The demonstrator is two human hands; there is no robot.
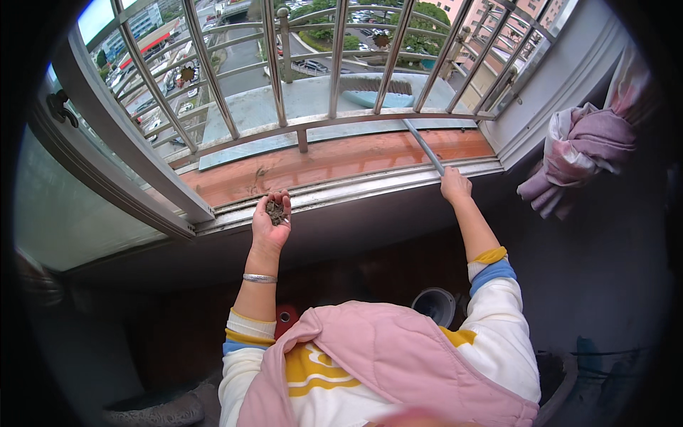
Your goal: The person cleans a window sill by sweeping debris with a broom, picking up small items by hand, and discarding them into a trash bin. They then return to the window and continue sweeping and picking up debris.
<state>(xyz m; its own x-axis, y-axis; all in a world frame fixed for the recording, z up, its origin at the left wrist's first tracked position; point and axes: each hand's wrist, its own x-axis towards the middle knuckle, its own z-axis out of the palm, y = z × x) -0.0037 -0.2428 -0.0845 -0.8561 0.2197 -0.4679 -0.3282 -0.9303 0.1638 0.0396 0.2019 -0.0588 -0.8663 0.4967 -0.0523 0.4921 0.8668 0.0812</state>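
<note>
My left hand (272, 221) is turned palm up over the inner edge of the window track, fingers curled around a clump of grey-brown dirt and debris (276, 212). A small white bit shows beside the clump. In my right hand (456, 184) is the end of a long-handled broom, gripped at its grey handle (424, 144). The handle passes under the lower rail of the metal window bars. Beyond the bars, the light-blue broom head (368, 99) lies on a pale panel (251, 112), its dark bristles pointing away from me.
Upright metal bars (337, 64) stand across the opening, with a reddish-brown sill (341, 155) and an aluminium track (368, 189) before them. A sliding sash (128, 139) is at left. A knotted curtain (581, 144) hangs at right. A white bucket (451, 307) stands below.
</note>
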